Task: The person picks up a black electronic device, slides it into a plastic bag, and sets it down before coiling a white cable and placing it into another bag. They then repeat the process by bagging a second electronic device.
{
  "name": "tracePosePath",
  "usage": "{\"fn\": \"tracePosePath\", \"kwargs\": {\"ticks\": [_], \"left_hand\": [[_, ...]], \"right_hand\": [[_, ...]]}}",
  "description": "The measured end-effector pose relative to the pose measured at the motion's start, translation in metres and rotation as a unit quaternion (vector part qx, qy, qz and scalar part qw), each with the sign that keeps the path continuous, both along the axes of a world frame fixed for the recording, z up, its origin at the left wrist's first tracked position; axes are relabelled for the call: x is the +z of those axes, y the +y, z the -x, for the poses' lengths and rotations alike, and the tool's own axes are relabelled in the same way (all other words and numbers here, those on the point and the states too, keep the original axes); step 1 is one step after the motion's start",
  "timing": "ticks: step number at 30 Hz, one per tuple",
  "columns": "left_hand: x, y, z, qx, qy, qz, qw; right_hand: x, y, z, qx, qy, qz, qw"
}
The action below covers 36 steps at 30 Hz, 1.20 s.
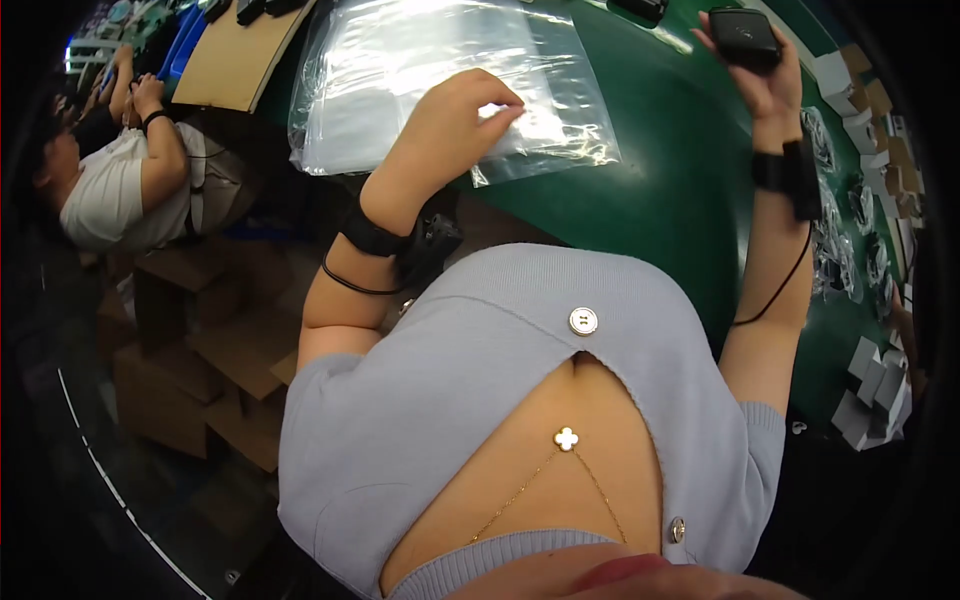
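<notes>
On the green table, a stack of clear plastic bags (370,110) lies in front of me. Over the stack is my left hand (455,125), its thumb and forefinger pinched together. Whether a bag's film is caught between those fingertips I cannot make out. At the far right, my right hand (765,95) grips a black, rounded, box-shaped device (745,38) from below and holds it raised over the table. Its glossy top faces up.
Cardboard sheet (240,55) and a blue bin (183,42) are at the far left, near a co-worker in white (130,190). Cardboard boxes (200,350) stand below left. Small open boxes (875,395) and bagged cables (830,240) line the right. Another black device (640,8) lies at the back.
</notes>
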<state>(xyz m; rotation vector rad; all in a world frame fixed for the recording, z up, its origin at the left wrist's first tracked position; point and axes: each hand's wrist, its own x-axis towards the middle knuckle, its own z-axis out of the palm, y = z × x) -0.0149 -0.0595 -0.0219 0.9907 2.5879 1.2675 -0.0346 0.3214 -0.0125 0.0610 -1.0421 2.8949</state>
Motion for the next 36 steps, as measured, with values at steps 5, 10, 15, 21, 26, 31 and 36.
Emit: {"fn": "tracePosePath", "kwargs": {"ticks": [5,10,15,21,26,31,36], "left_hand": [[-0.036,0.029,-0.003,-0.049,0.135,0.09,0.986],[-0.042,0.045,-0.002,0.007,0.128,0.129,0.983],[-0.039,0.037,-0.007,-0.028,0.153,0.082,0.984],[-0.035,0.04,-0.006,-0.018,0.126,0.132,0.983],[-0.028,0.04,-0.004,0.035,-0.026,0.071,0.997],[-0.022,0.056,-0.009,0.076,-0.1,0.006,0.992],[-0.032,0.067,-0.024,-0.005,0.08,0.103,0.992]], "right_hand": [[-0.002,-0.062,-0.059,-0.064,-0.092,0.047,0.993],[-0.022,-0.065,-0.093,0.068,0.01,-0.029,0.997],[-0.011,-0.093,-0.115,-0.223,0.08,-0.644,0.727],[-0.008,-0.109,-0.126,-0.309,0.176,-0.725,0.589],[-0.006,-0.111,-0.133,-0.33,0.177,-0.735,0.565],[0.006,-0.112,-0.14,-0.348,0.138,-0.779,0.504],[0.012,-0.109,-0.143,-0.364,0.12,-0.805,0.453]]}}
